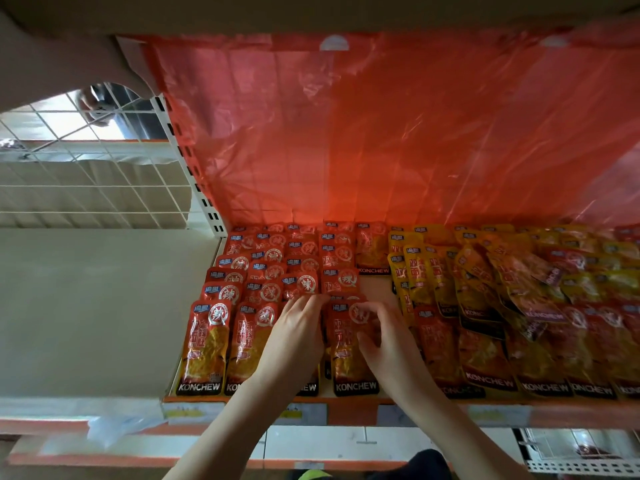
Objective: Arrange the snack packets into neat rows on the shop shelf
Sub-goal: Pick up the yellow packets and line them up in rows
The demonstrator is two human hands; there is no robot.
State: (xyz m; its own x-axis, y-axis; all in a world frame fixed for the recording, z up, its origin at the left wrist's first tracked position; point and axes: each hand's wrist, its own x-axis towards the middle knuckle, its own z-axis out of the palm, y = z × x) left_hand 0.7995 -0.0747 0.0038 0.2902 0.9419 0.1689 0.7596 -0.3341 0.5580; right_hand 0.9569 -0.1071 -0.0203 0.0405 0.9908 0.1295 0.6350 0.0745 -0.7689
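Straightening one red packet (351, 344) with my right hand (381, 341) pinching, left hand (294, 337) flat; next, align its row.

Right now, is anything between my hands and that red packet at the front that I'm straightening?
Nothing visible. Your right hand is already on the front red packet, fingers curled at its top and right edge. Your left hand lies flat beside it, over the neighbouring packet to the left.
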